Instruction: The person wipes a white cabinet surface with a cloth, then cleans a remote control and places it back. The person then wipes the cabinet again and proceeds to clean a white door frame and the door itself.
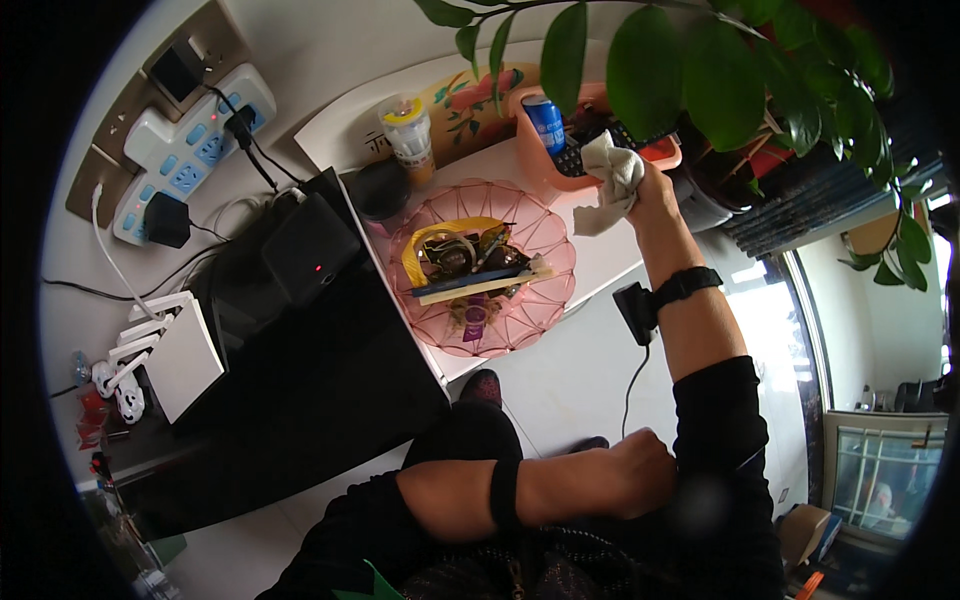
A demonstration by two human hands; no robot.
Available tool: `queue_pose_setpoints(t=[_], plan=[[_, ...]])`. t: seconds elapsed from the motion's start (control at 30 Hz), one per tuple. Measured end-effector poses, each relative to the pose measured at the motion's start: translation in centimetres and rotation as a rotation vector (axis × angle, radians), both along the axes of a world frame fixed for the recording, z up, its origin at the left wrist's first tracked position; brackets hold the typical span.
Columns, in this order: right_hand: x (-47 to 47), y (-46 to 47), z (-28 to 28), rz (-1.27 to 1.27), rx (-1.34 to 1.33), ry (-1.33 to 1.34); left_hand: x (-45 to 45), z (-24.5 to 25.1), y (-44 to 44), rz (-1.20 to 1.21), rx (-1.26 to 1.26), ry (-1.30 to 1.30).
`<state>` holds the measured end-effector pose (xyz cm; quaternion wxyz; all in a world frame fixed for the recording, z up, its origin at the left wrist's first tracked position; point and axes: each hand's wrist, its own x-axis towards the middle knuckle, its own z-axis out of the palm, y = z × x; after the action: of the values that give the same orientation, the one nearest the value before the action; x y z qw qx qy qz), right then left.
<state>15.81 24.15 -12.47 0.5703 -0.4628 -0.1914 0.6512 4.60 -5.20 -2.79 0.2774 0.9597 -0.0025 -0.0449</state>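
My right hand holds a crumpled white cloth at the near edge of a salmon-pink plastic basket. In that basket are a blue can and a dark object with buttons, perhaps a remote control. My left hand is curled into a fist low in front of my body, beside my right sleeve; its palm side is hidden. Left of the cloth lies a pink scalloped tray, holding a yellow band, dark small items and a purple-wrapped piece.
A clear jar with a yellow lid and a dark round container stand behind the tray. Leaves overhang the basket. To the left, a black cabinet bears a white router and black box, near a power strip with cords.
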Motion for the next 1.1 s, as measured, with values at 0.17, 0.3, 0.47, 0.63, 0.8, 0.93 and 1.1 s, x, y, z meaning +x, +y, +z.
queue_pose_setpoints(t=[0.17,0.3,0.47,0.63,0.8,0.93,1.1], plan=[[-2.4,3.0,-0.3,-0.062,-0.017,0.002,0.7,-0.5,-0.1,-0.034,-0.234,0.072],[-2.5,4.6,-1.7,-0.093,-0.018,0.058,0.4,-1.0,-0.3,0.013,-0.326,-0.046],[-3.0,6.3,-3.0,-0.253,-0.02,0.031,-0.1,-1.7,-0.8,0.099,-0.378,-0.163],[-2.9,5.5,-1.9,-0.175,0.053,0.039,0.3,-3.3,-3.0,0.178,0.01,-0.399],[-1.2,2.5,-1.0,0.084,0.089,-0.134,0.6,-3.6,-2.4,0.223,-0.214,-0.45],[0.9,0.9,-1.1,0.034,0.109,-0.366,0.0,-2.0,-1.0,-0.022,-0.032,0.13],[4.2,1.8,0.5,-0.189,0.284,-0.596,0.0,-0.6,-1.0,0.095,0.136,-0.082]])
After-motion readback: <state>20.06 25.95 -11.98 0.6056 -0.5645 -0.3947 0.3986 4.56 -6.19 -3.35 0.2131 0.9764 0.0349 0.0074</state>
